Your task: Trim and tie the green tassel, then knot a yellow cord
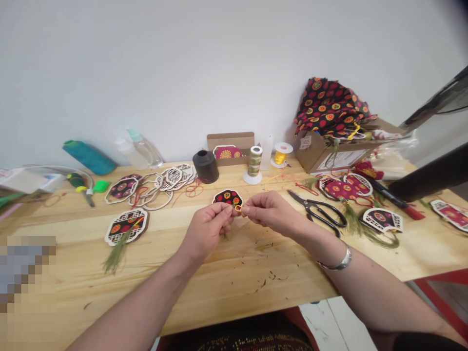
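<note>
A pale wooden surface [219, 287] spans the lower half of the frame. Two bare forearms reach over it from the bottom corners and converge near the centre, the left rising steeply to the right, the right slanting up to the left with a patterned silver cuff bracelet [344, 258] near the wrist.

At upper right stands a brown cardboard box [338, 155] heaped with black cloth [329, 108] printed in red and yellow roundels. The left hand [207, 225] is turned inward, its fingers curled and the thumb pressed on top; the right hand [269, 208] faces it, knuckles raised and wrist slightly arched. The fingertips nearly meet, both sets closed in a narrow pinch.

Right of the hands lie black-handled metal shears [309, 204], just beside the right wrist. Above the hands, a squat black thread cone [205, 167] stands left of centre. A black fabric ornament [228, 197] with red and yellow flowers and a pale scalloped rim shows at the centre, just behind the left fingertips; whether they touch it I cannot tell. Smallest is a thin yellow cord [238, 208], curved in a small loop between the two pinches.
</note>
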A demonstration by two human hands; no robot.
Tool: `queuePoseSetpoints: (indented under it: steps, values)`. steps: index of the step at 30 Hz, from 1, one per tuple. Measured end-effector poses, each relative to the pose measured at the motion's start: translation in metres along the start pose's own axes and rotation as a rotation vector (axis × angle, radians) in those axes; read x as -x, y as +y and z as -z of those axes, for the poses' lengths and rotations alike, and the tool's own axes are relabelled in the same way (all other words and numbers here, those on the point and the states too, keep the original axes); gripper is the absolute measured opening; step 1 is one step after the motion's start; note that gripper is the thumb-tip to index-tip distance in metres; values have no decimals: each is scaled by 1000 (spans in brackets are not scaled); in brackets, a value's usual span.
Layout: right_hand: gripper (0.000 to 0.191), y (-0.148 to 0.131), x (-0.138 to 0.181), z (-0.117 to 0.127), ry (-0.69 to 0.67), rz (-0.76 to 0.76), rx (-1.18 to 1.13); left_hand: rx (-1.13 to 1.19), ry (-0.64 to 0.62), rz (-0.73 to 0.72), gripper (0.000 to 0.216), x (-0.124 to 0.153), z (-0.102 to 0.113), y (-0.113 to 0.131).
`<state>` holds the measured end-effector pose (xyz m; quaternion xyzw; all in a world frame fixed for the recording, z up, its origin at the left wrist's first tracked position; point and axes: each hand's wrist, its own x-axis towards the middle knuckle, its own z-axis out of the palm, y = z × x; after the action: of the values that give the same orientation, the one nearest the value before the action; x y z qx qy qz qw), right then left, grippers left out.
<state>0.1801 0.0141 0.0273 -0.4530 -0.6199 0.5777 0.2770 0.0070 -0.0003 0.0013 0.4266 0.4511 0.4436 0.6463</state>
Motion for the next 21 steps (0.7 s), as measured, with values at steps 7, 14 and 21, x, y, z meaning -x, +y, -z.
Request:
queuePoseSetpoints:
  steps: [7,14,21]
  values:
    - [24,1,2,-4,152,196,347,33,-7,-8,23,0,-1,0]
    - [26,-1,5,-3,79,249,430,20,-2,6,25,1,-3,1]
    - [20,2,0,5,-110,-5,1,-79,-20,-6,24,2,-1,0]
